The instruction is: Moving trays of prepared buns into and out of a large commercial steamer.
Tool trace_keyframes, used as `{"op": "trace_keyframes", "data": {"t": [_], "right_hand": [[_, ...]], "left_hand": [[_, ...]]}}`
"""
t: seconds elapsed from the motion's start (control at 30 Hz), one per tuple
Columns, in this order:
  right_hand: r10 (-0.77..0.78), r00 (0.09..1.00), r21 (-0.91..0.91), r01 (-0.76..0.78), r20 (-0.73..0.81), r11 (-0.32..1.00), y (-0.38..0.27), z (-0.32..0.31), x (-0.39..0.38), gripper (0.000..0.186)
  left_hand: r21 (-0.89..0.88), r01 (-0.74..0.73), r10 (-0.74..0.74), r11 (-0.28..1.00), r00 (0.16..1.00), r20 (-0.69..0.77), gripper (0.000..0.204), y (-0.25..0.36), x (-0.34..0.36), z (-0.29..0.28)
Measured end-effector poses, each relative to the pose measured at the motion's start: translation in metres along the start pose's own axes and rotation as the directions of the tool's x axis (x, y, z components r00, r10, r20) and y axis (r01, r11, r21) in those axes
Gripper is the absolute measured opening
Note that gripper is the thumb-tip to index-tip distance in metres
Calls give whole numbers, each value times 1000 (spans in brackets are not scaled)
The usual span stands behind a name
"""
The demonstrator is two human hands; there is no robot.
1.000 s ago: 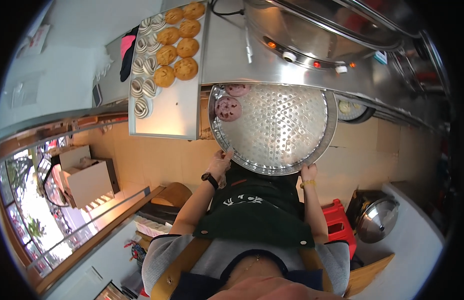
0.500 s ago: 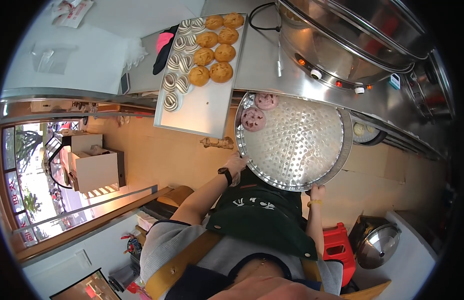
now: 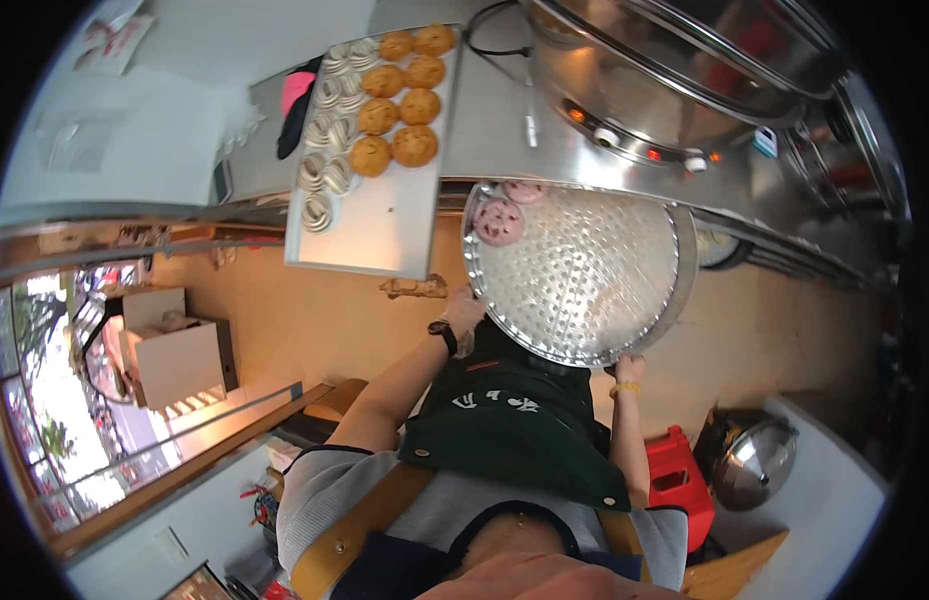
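Observation:
A round, perforated metal steamer tray [image 3: 585, 270] lies level in front of me, its far edge at the counter's front edge. My left hand [image 3: 463, 315], in a clear glove, is closed on the tray's near left rim. At the near right, my right hand [image 3: 628, 369] grips the same rim; its fingertips are partly hidden under the tray. Two pinkish buns with dark specks sit at the tray's far left. One speckled bun [image 3: 499, 221] shows whole, while the farther pink bun [image 3: 525, 191] is partly cut off by the counter edge.
A rectangular baking tray [image 3: 370, 240] with golden buns [image 3: 415, 146] and striped rolls [image 3: 318, 211] overhangs the counter [image 3: 495, 140] at the left. A large steamer [image 3: 635, 90] with lit lamps stands far right. A red stool [image 3: 680, 480] and a domed metal lid [image 3: 760, 470] are near right.
The whole view has shifted, with the counter and baking tray appearing farther left. Less of the farther pink bun shows at the counter edge. Both hands keep their hold on the steamer tray.

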State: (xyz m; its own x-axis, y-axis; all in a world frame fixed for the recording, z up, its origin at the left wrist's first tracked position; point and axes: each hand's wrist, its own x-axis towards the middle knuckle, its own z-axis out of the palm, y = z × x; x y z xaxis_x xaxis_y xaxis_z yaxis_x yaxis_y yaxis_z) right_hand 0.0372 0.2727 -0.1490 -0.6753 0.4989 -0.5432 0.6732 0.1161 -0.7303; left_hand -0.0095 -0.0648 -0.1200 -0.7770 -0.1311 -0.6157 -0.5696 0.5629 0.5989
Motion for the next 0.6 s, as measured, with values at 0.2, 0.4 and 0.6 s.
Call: {"op": "trace_keyframes", "data": {"t": [0.2, 0.4, 0.6], "right_hand": [[95, 992, 34, -98, 78, 995, -3, 26, 0, 20], [144, 990, 73, -144, 9, 987, -5, 20, -15, 19], [283, 947, 262, -314, 149, 913, 10, 25, -39, 22]], "left_hand": [[-157, -47, 10, 987, 973, -230, 31, -38, 47, 7], [-18, 39, -42, 999, 976, -214, 27, 5, 30, -1], [-227, -37, 8, 973, 992, -127, 11, -39, 42, 1]]}}
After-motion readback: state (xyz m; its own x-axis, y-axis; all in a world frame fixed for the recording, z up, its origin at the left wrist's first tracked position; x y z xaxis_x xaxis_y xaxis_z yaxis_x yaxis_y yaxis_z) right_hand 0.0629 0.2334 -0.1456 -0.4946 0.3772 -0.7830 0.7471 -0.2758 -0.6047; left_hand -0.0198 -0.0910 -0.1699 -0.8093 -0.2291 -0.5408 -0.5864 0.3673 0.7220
